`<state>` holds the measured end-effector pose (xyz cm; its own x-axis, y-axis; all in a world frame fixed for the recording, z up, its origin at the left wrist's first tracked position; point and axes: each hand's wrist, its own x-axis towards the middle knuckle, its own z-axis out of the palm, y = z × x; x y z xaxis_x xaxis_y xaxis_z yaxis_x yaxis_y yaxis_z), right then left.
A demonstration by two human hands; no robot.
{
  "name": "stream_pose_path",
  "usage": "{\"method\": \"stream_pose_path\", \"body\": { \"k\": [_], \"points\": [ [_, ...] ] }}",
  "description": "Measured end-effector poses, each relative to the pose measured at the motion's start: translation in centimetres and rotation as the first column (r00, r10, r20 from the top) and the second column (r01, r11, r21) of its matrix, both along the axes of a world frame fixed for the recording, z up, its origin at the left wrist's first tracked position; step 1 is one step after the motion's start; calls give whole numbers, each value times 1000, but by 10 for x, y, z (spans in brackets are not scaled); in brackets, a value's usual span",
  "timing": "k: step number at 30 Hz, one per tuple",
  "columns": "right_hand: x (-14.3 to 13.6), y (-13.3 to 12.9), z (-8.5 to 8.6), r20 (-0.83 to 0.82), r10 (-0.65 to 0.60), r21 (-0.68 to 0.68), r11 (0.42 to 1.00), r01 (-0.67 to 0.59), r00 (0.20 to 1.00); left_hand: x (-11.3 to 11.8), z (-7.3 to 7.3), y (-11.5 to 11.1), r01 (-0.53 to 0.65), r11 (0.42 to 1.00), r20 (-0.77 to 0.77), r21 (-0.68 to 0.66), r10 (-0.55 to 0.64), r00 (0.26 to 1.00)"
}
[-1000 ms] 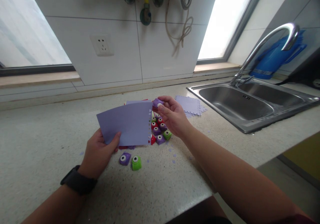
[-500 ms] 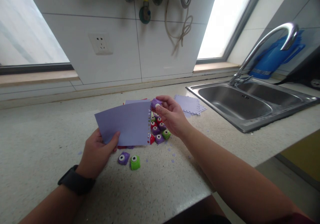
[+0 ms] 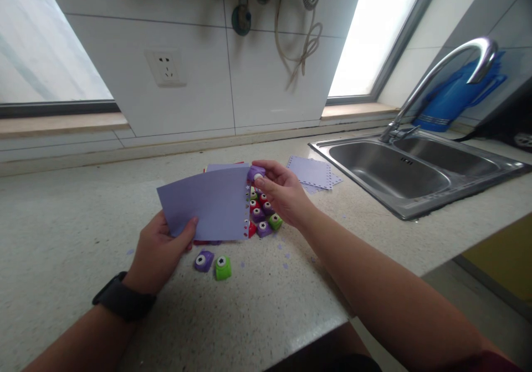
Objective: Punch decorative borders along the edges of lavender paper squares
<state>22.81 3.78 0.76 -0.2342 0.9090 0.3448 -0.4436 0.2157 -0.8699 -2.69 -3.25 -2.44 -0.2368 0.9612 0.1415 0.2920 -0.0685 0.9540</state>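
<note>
A sheet of lilac paper (image 3: 208, 205) is pinched at its lower left by my left hand (image 3: 162, 247), thumb on top. Small punched shapes run down the sheet's right edge. My right hand (image 3: 286, 192) grips a purple craft punch (image 3: 255, 173) at the sheet's upper right corner; whether the paper sits inside its slot I cannot tell. Several purple, red and green punches (image 3: 263, 228) stand together behind and beside the sheet, partly hidden by it. Nearer to me, a purple punch (image 3: 203, 261) and a green punch (image 3: 223, 268) rest on the counter.
Lilac sheets with punched edges (image 3: 311, 172) lie on the speckled counter (image 3: 75, 211) to the right. Beyond them is a steel double sink (image 3: 374, 164) with a tap (image 3: 449, 61). Paper bits (image 3: 286, 265) are scattered nearby. A blue jug (image 3: 453, 97) stands behind the sink.
The purple punch in my right hand has moved slightly left, closer onto the sheet's upper right corner. My left hand keeps its hold on the paper; the view has shifted a little.
</note>
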Motion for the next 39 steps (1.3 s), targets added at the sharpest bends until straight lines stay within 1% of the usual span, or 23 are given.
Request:
{"method": "stream_pose_path", "body": {
  "k": [13, 22, 26, 31, 39],
  "points": [
    [1, 2, -1, -1, 8, -42, 999, -8, 1000, -1, 0, -1, 47, 999, -30, 14, -47, 998],
    [2, 3, -1, 34, 5, -44, 999, -3, 999, 1, 5, -2, 57, 998, -42, -25, -58, 997],
    [2, 3, -2, 20, 12, -47, 999, -11, 1000, 0, 4, -2, 59, 998, -59, -30, -61, 996],
    [1, 1, 0, -15, 37, -67, 997, -38, 999, -1, 4, -2, 73, 997, -43, -27, -74, 996],
    [2, 1, 1, -23, 31, -84, 996, -33, 999, 1, 7, -3, 79, 997, -48, -19, -80, 996]
  ]
}}
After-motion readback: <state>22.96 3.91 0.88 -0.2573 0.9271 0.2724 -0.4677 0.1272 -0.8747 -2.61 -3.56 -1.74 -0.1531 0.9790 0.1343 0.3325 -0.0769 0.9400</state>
